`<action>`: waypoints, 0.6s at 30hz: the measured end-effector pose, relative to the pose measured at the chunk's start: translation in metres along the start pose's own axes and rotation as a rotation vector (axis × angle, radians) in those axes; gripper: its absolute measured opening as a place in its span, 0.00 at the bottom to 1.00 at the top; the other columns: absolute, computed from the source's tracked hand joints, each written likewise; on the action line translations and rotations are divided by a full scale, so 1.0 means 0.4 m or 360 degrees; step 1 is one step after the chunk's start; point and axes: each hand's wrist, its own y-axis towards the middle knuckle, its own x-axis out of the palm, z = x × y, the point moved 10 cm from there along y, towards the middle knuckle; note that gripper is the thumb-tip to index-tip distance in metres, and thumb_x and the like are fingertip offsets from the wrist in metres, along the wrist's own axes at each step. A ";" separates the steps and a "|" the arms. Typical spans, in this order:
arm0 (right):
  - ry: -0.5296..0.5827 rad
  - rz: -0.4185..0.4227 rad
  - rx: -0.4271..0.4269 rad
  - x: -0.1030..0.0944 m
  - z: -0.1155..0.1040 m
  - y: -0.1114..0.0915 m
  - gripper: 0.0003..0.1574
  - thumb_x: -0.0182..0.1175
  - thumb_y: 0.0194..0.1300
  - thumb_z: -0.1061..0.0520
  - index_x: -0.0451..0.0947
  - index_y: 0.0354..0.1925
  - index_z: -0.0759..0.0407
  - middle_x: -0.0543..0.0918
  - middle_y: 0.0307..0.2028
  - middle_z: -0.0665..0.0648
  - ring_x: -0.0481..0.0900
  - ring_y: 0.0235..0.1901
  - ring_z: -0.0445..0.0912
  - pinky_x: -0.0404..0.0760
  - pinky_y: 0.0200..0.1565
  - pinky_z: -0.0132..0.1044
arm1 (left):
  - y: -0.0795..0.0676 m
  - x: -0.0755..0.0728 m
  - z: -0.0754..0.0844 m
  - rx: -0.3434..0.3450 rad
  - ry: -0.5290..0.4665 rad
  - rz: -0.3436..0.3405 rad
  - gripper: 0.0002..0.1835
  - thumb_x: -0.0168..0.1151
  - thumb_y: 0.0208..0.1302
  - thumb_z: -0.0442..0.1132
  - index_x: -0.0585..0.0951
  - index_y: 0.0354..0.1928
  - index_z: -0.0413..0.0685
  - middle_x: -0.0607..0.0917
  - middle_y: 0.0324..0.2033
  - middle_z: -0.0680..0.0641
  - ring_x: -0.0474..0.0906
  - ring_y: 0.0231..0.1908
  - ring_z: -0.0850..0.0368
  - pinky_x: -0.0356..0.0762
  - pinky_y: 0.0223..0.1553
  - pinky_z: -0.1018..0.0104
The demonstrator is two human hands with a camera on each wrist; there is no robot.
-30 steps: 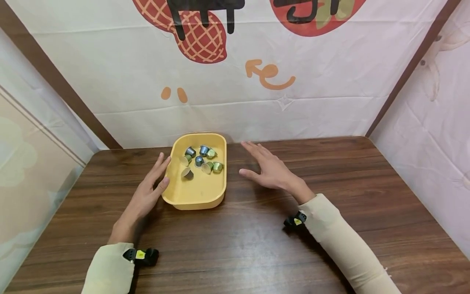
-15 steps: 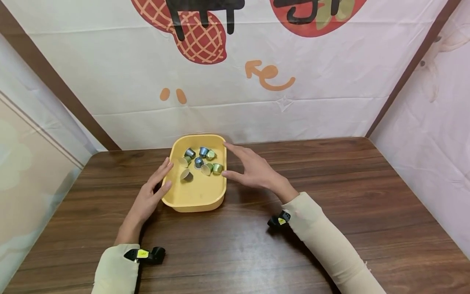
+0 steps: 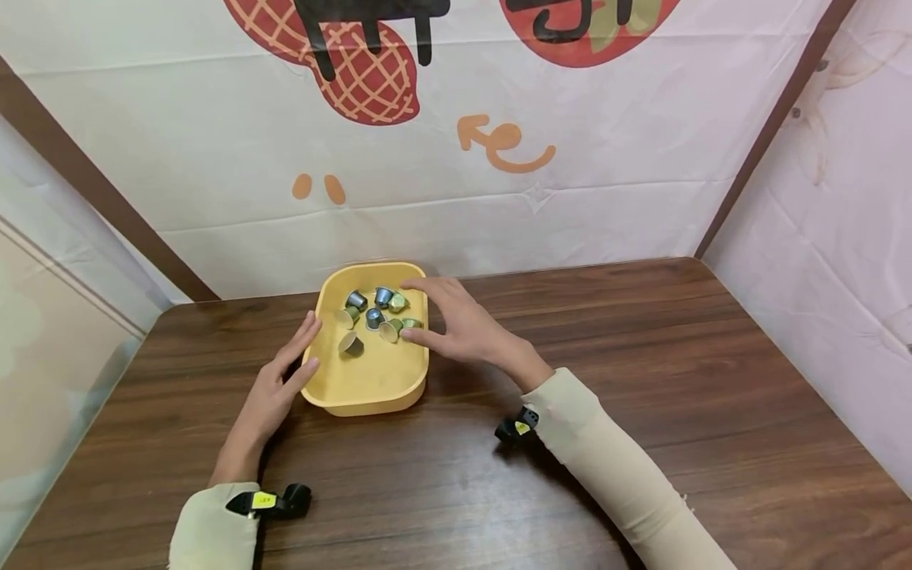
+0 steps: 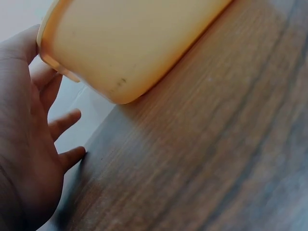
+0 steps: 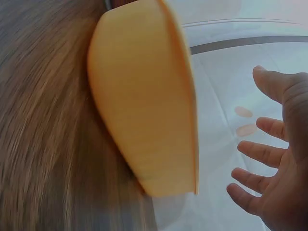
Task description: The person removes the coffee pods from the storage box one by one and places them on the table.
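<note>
A yellow rectangular tray [image 3: 374,380] stands on the table with several small coffee capsules lying loose in it. Among them are a blue capsule [image 3: 374,319], a green capsule [image 3: 397,302] and a dark capsule [image 3: 352,344] turned on its side. My left hand [image 3: 271,388] rests its fingers against the tray's left rim, thumb spread apart. Over the right rim reaches my right hand [image 3: 466,326], its thumb and fingers spread above the capsules on that side and partly hiding a green one. In the right wrist view, nothing is between its fingers.
The brown wood-grain table [image 3: 606,372] extends in front and to the right. A white printed cloth [image 3: 399,229] hangs as a wall right behind the tray. Each forearm wears a black strap device [image 3: 516,427] at the wrist.
My right hand has moved left, from beside the tray to over its right rim. My left hand stays at the left rim. The head view has shifted slightly.
</note>
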 end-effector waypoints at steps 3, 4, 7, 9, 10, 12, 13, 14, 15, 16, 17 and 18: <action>0.0059 -0.0007 -0.0023 0.006 -0.012 0.014 0.42 0.61 0.63 0.40 0.62 0.68 0.55 0.70 0.62 0.52 0.63 0.61 0.46 0.61 0.61 0.40 | 0.000 -0.002 -0.001 -0.0007 0.0002 0.0011 0.27 0.51 0.72 0.32 0.63 0.71 0.41 0.55 0.72 0.44 0.47 0.72 0.49 0.47 0.64 0.75; 0.0072 -0.0018 -0.0031 0.012 -0.016 0.017 0.42 0.61 0.63 0.40 0.61 0.68 0.55 0.70 0.62 0.51 0.64 0.61 0.46 0.61 0.61 0.40 | -0.001 -0.002 -0.003 -0.0019 0.0000 0.0010 0.27 0.50 0.72 0.32 0.62 0.71 0.42 0.55 0.72 0.44 0.47 0.72 0.51 0.47 0.65 0.73; 0.0110 -0.0034 -0.0059 0.032 -0.026 0.027 0.42 0.62 0.63 0.41 0.62 0.68 0.54 0.70 0.62 0.50 0.66 0.59 0.44 0.63 0.60 0.39 | -0.002 -0.002 -0.010 -0.0044 -0.0015 0.0005 0.27 0.50 0.72 0.33 0.62 0.71 0.43 0.55 0.72 0.45 0.46 0.72 0.52 0.46 0.66 0.68; 0.0149 -0.0037 -0.0063 0.044 -0.030 0.033 0.42 0.63 0.63 0.42 0.61 0.69 0.53 0.69 0.62 0.50 0.68 0.57 0.42 0.66 0.58 0.38 | -0.003 -0.002 -0.012 -0.0052 -0.0033 -0.0002 0.27 0.50 0.72 0.33 0.62 0.71 0.42 0.55 0.73 0.45 0.46 0.72 0.52 0.45 0.67 0.66; 0.0178 -0.0037 -0.0066 0.049 -0.032 0.036 0.41 0.63 0.63 0.43 0.61 0.69 0.53 0.69 0.62 0.51 0.69 0.56 0.42 0.68 0.57 0.37 | -0.002 -0.002 -0.012 -0.0053 -0.0042 -0.0004 0.27 0.50 0.72 0.32 0.62 0.71 0.43 0.55 0.73 0.45 0.46 0.72 0.52 0.45 0.67 0.66; 0.0236 -0.0038 -0.0076 0.058 -0.034 0.043 0.41 0.64 0.63 0.45 0.62 0.68 0.54 0.70 0.62 0.52 0.71 0.54 0.43 0.72 0.54 0.37 | -0.001 -0.002 -0.011 -0.0052 -0.0056 -0.0009 0.27 0.49 0.72 0.32 0.61 0.71 0.42 0.54 0.73 0.44 0.45 0.72 0.51 0.45 0.67 0.66; 0.0259 -0.0045 -0.0077 0.064 -0.033 0.046 0.40 0.64 0.63 0.46 0.62 0.68 0.54 0.69 0.62 0.53 0.72 0.53 0.43 0.73 0.53 0.36 | 0.000 -0.001 -0.011 -0.0052 -0.0059 -0.0011 0.27 0.49 0.72 0.32 0.61 0.71 0.42 0.54 0.73 0.44 0.45 0.72 0.51 0.45 0.67 0.65; 0.0284 -0.0054 -0.0079 0.069 -0.033 0.049 0.40 0.65 0.63 0.47 0.63 0.68 0.54 0.69 0.62 0.54 0.72 0.53 0.44 0.75 0.52 0.36 | 0.000 -0.001 -0.011 -0.0055 -0.0060 -0.0013 0.27 0.49 0.72 0.32 0.61 0.71 0.42 0.54 0.73 0.44 0.45 0.72 0.50 0.45 0.67 0.64; 0.0305 -0.0065 -0.0081 0.075 -0.033 0.053 0.39 0.65 0.63 0.48 0.63 0.68 0.55 0.69 0.63 0.54 0.73 0.54 0.44 0.75 0.52 0.36 | 0.000 -0.001 -0.012 -0.0060 -0.0060 -0.0014 0.27 0.49 0.72 0.32 0.61 0.72 0.42 0.54 0.73 0.44 0.45 0.72 0.50 0.45 0.68 0.63; 0.0318 -0.0077 -0.0082 0.080 -0.033 0.055 0.39 0.65 0.62 0.49 0.64 0.67 0.56 0.69 0.63 0.55 0.73 0.54 0.45 0.75 0.52 0.37 | 0.000 -0.001 -0.013 -0.0063 -0.0060 -0.0013 0.27 0.49 0.72 0.32 0.61 0.72 0.42 0.54 0.73 0.44 0.45 0.72 0.50 0.44 0.68 0.61; 0.0318 -0.0091 -0.0080 0.085 -0.031 0.058 0.38 0.65 0.62 0.48 0.65 0.67 0.55 0.69 0.63 0.55 0.72 0.54 0.45 0.76 0.52 0.37 | 0.000 -0.001 -0.014 -0.0065 -0.0060 -0.0013 0.27 0.49 0.73 0.32 0.61 0.72 0.42 0.54 0.73 0.44 0.45 0.72 0.50 0.44 0.68 0.59; 0.0311 -0.0104 -0.0079 0.090 -0.031 0.061 0.38 0.65 0.62 0.48 0.66 0.66 0.55 0.69 0.63 0.55 0.72 0.55 0.45 0.76 0.52 0.37 | 0.000 -0.001 -0.015 -0.0069 -0.0061 -0.0012 0.27 0.49 0.73 0.32 0.61 0.72 0.42 0.54 0.73 0.44 0.45 0.72 0.50 0.43 0.68 0.56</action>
